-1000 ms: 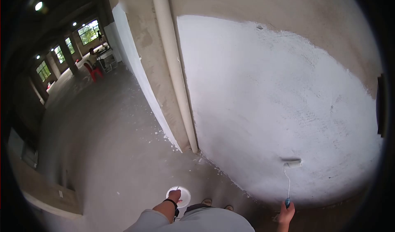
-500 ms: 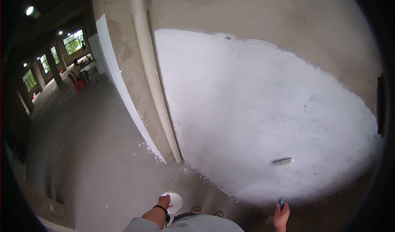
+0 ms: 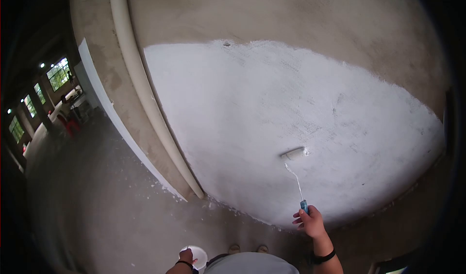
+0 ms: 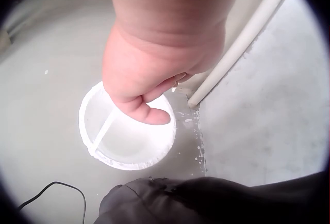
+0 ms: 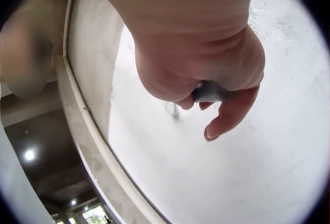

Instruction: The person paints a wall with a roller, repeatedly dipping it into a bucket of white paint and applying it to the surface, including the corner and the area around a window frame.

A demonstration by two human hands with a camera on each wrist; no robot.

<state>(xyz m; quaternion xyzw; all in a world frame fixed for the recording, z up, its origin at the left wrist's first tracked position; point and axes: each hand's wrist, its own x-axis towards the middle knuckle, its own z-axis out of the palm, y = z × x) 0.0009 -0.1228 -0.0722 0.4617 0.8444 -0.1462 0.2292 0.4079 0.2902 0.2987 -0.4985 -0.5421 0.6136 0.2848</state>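
Observation:
My right hand (image 3: 310,221) grips the blue handle of a paint roller (image 3: 294,153), whose white sleeve lies against the painted part of the wall (image 3: 233,104). Seen from the right wrist, fingers (image 5: 227,115) curl round the dark handle, and the roller head is mostly hidden behind the hand. Low in the head view, my left hand (image 3: 186,256) holds a white bucket (image 3: 198,254) by its handle. The left wrist view shows that hand (image 4: 139,74) curled over the bucket (image 4: 103,152), with the white handle strip running from the fingers to the rim.
A beige pipe (image 3: 141,84) runs down the corner left of the painted area. Bare plaster (image 3: 310,11) lies above the white paint. Paint spatters mark the floor (image 3: 97,196) along the wall. A red chair (image 3: 69,126) stands far left. A dark cable (image 4: 56,184) lies near the bucket.
The roller has moved up and left along the wall, my right arm reaching further forward. The head view has turned right. My left hand still holds the bucket.

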